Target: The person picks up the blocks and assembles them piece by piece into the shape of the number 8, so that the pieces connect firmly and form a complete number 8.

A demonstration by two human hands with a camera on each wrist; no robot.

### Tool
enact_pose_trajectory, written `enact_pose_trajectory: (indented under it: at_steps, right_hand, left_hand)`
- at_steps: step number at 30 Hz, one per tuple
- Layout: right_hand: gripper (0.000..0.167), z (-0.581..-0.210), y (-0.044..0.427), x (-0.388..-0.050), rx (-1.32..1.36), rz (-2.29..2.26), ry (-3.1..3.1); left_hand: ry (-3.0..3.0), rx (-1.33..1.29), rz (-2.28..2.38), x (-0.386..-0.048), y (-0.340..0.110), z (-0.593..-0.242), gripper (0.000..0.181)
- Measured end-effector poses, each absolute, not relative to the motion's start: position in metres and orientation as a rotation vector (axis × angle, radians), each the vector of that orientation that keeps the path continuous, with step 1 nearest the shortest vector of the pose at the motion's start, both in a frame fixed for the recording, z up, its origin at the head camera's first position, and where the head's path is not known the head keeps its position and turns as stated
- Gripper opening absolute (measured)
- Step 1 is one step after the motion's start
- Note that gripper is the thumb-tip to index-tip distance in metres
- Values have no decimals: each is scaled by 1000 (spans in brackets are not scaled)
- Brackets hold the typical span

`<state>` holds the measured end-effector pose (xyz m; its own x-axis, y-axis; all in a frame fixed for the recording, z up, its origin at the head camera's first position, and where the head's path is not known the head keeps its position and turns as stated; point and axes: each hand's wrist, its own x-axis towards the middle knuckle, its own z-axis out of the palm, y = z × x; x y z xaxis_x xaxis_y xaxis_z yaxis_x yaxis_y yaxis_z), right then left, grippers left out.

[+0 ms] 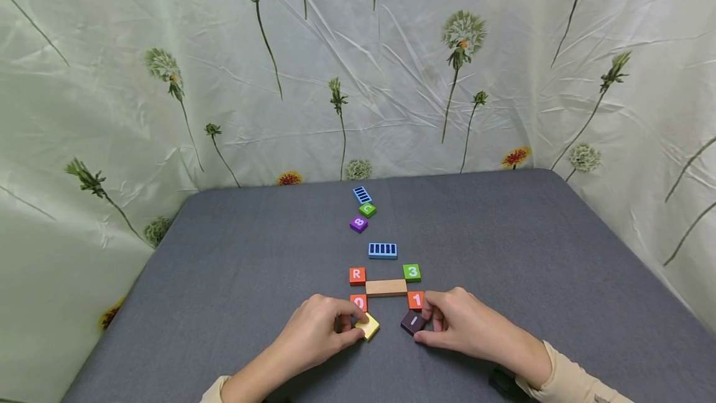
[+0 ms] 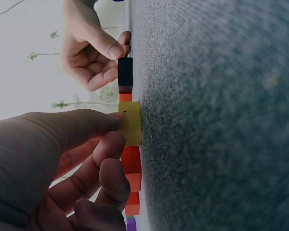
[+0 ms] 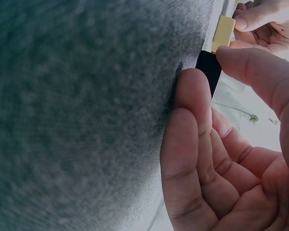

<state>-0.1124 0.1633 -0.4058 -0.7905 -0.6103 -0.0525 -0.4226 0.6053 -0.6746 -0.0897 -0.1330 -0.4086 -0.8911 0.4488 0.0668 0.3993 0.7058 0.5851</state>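
Between thumb and forefinger, my left hand (image 1: pixel 321 331) pinches a yellow tile (image 1: pixel 369 327), turned like a diamond on the cloth. My right hand (image 1: pixel 467 325) pinches a dark purple, nearly black tile (image 1: pixel 413 322) with a light stroke on it. Just beyond them lie an orange-red tile marked 0 (image 1: pixel 358 301), partly behind the left fingers, and an orange-red tile marked 1 (image 1: pixel 415 300). A plain wooden block (image 1: pixel 386 288) lies crosswise between the pairs of tiles. Past it are an orange tile marked R (image 1: pixel 357 276) and a green tile marked 3 (image 1: pixel 411 272).
A blue slotted block (image 1: pixel 383 250) lies beyond the wooden block. Farther back are a purple tile marked 8 (image 1: pixel 358 224), a green tile marked C (image 1: pixel 367 209) and another blue slotted block (image 1: pixel 362 195). The grey table (image 1: pixel 252 254) ends at a flowered curtain (image 1: pixel 391 79).
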Motion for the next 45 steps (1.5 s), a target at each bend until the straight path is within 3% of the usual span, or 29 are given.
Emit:
enact_pose_trajectory:
  at_steps: [32, 45]
  right_hand:
    - [28, -399, 168, -115, -877, -977, 2572]
    - [18, -371, 176, -150, -890, -1007, 2636]
  left_hand:
    - [2818, 702, 952, -90, -133, -409, 13]
    - [2849, 732, 964, -90, -134, -410, 13]
